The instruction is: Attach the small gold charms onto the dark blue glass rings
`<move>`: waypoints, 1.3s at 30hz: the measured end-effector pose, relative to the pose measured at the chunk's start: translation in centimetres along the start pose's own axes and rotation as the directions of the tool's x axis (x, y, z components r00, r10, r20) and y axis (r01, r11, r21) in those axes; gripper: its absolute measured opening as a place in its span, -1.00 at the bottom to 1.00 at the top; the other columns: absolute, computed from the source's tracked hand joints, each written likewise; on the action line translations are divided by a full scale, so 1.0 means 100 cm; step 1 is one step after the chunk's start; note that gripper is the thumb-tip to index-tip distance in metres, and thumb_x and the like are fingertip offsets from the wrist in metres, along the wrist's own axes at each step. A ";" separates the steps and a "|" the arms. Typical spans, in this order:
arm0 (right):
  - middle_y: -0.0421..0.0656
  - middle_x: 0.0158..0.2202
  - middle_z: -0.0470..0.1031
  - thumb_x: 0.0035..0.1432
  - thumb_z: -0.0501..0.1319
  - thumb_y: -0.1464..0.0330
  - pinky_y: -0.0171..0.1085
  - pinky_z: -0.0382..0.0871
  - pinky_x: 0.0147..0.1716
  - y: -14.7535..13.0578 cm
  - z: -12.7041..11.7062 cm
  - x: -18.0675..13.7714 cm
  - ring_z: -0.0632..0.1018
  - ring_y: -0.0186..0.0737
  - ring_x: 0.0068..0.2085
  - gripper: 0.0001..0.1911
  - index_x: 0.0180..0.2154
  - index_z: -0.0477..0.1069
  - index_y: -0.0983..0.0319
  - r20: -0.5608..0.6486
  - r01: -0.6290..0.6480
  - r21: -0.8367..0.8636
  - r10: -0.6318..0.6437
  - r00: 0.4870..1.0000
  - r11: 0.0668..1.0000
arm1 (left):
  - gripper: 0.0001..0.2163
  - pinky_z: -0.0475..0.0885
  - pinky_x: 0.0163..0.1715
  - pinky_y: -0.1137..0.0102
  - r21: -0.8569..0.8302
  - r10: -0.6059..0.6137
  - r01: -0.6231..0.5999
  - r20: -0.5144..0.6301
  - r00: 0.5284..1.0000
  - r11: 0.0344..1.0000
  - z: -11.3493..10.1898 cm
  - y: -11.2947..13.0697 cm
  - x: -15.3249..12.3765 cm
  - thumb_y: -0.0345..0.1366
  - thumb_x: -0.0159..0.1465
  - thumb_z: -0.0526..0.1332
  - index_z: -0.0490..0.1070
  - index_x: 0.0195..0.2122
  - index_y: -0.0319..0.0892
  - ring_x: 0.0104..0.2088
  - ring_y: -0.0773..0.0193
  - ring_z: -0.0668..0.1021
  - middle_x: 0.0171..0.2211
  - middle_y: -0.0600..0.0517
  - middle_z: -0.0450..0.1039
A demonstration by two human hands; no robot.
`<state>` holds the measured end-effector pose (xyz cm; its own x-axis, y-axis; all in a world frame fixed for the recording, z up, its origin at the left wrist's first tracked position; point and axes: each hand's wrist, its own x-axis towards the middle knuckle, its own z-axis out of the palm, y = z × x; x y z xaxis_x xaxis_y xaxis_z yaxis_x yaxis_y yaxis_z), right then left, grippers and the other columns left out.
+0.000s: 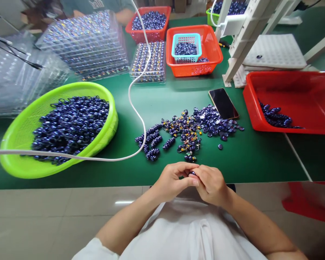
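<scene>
At the table's front edge, my left hand [175, 181] and my right hand [211, 183] meet, fingertips closed around a small shiny dark-blue piece [192, 173]. Fingers cover most of it, so its full shape is hidden. Just beyond lies a loose heap of small ring-like parts [188, 133] with yellow and green bits. To its left are short stacked rows of dark-blue rings [155, 139]. On the heap's right side spreads a pile of flat, round dark-blue caps [219, 124], a single cap [220, 147] lying apart.
A phone [223, 103] touches the caps. Left stands a green basket [112, 126] of rings; right, a red tray [292, 97]. Behind are an orange basket [212, 54], stacked clear trays [97, 54] and a metal post [241, 47]. A white cable [132, 97] crosses the table. Another person sits opposite.
</scene>
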<state>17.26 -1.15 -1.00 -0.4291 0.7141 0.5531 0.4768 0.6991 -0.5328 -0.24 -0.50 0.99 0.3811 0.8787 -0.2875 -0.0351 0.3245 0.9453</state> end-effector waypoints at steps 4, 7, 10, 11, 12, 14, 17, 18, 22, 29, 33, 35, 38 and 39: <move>-0.10 -0.39 0.52 0.31 0.09 0.47 -0.27 0.45 -0.43 -0.002 0.006 0.005 0.56 -0.20 -0.41 -0.84 -0.08 0.34 0.25 0.009 -0.029 0.042 0.029 1.000 0.999 | -0.56 0.52 -0.22 0.32 -0.035 -0.025 0.023 -0.043 0.999 0.999 -0.005 0.002 -0.003 -0.25 0.02 0.49 0.59 -0.06 -0.23 -0.29 0.20 0.57 -0.20 -0.11 0.58; -0.05 -0.29 0.54 0.33 0.06 0.48 -0.23 0.52 -0.34 -0.005 0.009 0.012 0.59 -0.16 -0.30 -0.77 -0.01 0.32 0.25 0.078 -0.038 0.150 0.026 0.997 0.988 | -0.53 0.53 -0.22 0.32 0.025 0.000 0.002 -0.067 0.998 1.000 -0.015 0.010 -0.010 -0.28 -0.01 0.51 0.58 -0.04 -0.21 -0.28 0.20 0.56 -0.18 -0.11 0.57; 0.00 -0.16 0.55 0.35 0.03 0.49 -0.18 0.54 -0.20 -0.009 0.008 0.018 0.59 -0.13 -0.16 -0.68 0.11 0.26 0.26 0.199 -0.059 0.257 0.007 0.980 0.965 | -0.55 0.53 -0.22 0.34 0.042 0.029 -0.025 -0.101 0.995 0.999 -0.026 0.020 -0.019 -0.34 -0.01 0.51 0.58 -0.05 -0.19 -0.27 0.22 0.56 -0.17 -0.10 0.57; 0.00 -0.13 0.54 0.35 0.04 0.48 -0.17 0.54 -0.17 -0.009 0.007 0.019 0.58 -0.12 -0.14 -0.64 0.15 0.24 0.26 0.230 -0.070 0.284 0.003 0.973 0.956 | -0.57 0.53 -0.23 0.36 0.014 0.024 -0.023 -0.111 0.994 1.000 -0.030 0.023 -0.022 -0.36 -0.01 0.51 0.59 -0.07 -0.18 -0.27 0.24 0.57 -0.18 -0.09 0.58; 0.00 -0.10 0.54 0.35 0.05 0.47 -0.16 0.53 -0.15 -0.010 0.006 0.019 0.58 -0.13 -0.12 -0.62 0.18 0.22 0.25 0.249 -0.083 0.310 0.003 0.969 0.947 | -0.59 0.54 -0.25 0.38 -0.037 0.011 -0.016 -0.117 0.993 0.999 -0.034 0.025 -0.024 -0.38 -0.01 0.51 0.60 -0.09 -0.17 -0.28 0.25 0.57 -0.19 -0.08 0.59; -0.04 -0.10 0.54 0.34 0.08 0.47 -0.19 0.53 -0.15 -0.009 0.003 0.019 0.57 -0.17 -0.12 -0.59 0.20 0.21 0.21 0.249 -0.107 0.363 0.015 0.968 0.926 | -0.62 0.54 -0.33 0.43 -0.172 -0.023 0.003 -0.118 0.993 0.985 -0.040 0.028 -0.026 -0.42 -0.02 0.51 0.61 -0.13 -0.15 -0.34 0.30 0.58 -0.21 -0.06 0.62; -0.10 -0.18 0.54 0.34 0.09 0.48 -0.24 0.53 -0.20 -0.008 -0.001 0.019 0.57 -0.23 -0.19 -0.59 0.19 0.25 0.17 0.195 -0.163 0.396 0.091 0.977 0.904 | -0.64 0.53 -0.43 0.48 -0.341 -0.048 0.015 -0.089 0.995 0.940 -0.044 0.029 -0.026 -0.45 -0.06 0.52 0.63 -0.19 -0.16 -0.42 0.35 0.59 -0.24 -0.04 0.64; -0.11 -0.21 0.54 0.34 0.09 0.48 -0.26 0.53 -0.22 -0.008 -0.002 0.019 0.58 -0.25 -0.22 -0.61 0.17 0.28 0.16 0.173 -0.184 0.386 0.125 0.977 0.904 | -0.63 0.52 -0.45 0.48 -0.379 -0.048 0.015 -0.076 0.996 0.925 -0.045 0.028 -0.025 -0.44 -0.08 0.53 0.63 -0.20 -0.17 -0.44 0.35 0.59 -0.24 -0.04 0.64; -0.13 -0.26 0.56 0.34 0.10 0.45 -0.30 0.53 -0.30 -0.007 -0.005 0.018 0.59 -0.27 -0.31 -0.70 0.07 0.37 0.16 0.106 -0.243 0.319 0.221 0.970 0.916 | -0.58 0.51 -0.49 0.47 -0.488 -0.031 0.000 -0.057 0.998 0.873 -0.043 0.023 -0.021 -0.34 -0.14 0.57 0.63 -0.21 -0.19 -0.50 0.34 0.58 -0.27 -0.07 0.65; -0.17 -0.33 0.55 0.32 0.11 0.47 -0.33 0.51 -0.35 -0.004 -0.003 0.012 0.58 -0.29 -0.36 -0.74 0.00 0.42 0.16 0.101 -0.268 0.317 0.249 0.963 0.910 | -0.54 0.45 -0.51 0.47 -0.556 -0.062 -0.001 -0.094 0.994 0.831 -0.038 0.019 -0.018 -0.12 -0.11 0.56 0.61 -0.21 -0.22 -0.51 0.36 0.53 -0.28 -0.11 0.63; -0.18 -0.34 0.55 0.31 0.12 0.48 -0.33 0.50 -0.36 -0.005 0.001 0.010 0.58 -0.30 -0.37 -0.75 -0.02 0.43 0.17 0.101 -0.263 0.336 0.243 0.965 0.905 | -0.56 0.44 -0.51 0.49 -0.572 -0.114 0.026 -0.118 0.986 0.820 -0.038 0.016 -0.018 -0.12 -0.09 0.54 0.59 -0.22 -0.23 -0.48 0.36 0.53 -0.30 -0.10 0.61; -0.18 -0.33 0.56 0.31 0.13 0.49 -0.33 0.50 -0.35 -0.005 0.002 0.009 0.58 -0.30 -0.37 -0.75 -0.02 0.43 0.17 0.108 -0.262 0.335 0.240 0.965 0.905 | -0.59 0.44 -0.50 0.50 -0.584 -0.126 0.032 -0.122 0.985 0.811 -0.038 0.014 -0.019 -0.12 -0.07 0.54 0.59 -0.24 -0.24 -0.48 0.37 0.53 -0.31 -0.10 0.61; -0.17 -0.31 0.56 0.31 0.13 0.49 -0.32 0.50 -0.33 -0.004 0.002 0.008 0.59 -0.29 -0.35 -0.74 -0.02 0.44 0.17 0.118 -0.255 0.322 0.229 0.966 0.912 | -0.67 0.44 -0.50 0.52 -0.561 -0.125 0.019 -0.152 0.981 0.828 -0.043 0.016 -0.022 -0.14 -0.02 0.51 0.60 -0.32 -0.25 -0.48 0.38 0.53 -0.34 -0.09 0.60; -0.17 -0.30 0.57 0.31 0.13 0.48 -0.31 0.50 -0.32 -0.002 0.001 0.007 0.59 -0.29 -0.35 -0.75 -0.02 0.44 0.17 0.119 -0.258 0.308 0.232 0.965 0.916 | -0.69 0.44 -0.50 0.52 -0.533 -0.114 -0.004 -0.188 0.976 0.846 -0.047 0.018 -0.024 -0.15 -0.01 0.50 0.60 -0.34 -0.26 -0.48 0.38 0.53 -0.35 -0.08 0.60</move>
<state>16.75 -0.77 -0.56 -0.3952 0.8558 0.3337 0.3107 0.4664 -0.8282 -5.55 -0.33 2.68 0.2021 0.8862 -0.4169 -0.5233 0.4575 0.7189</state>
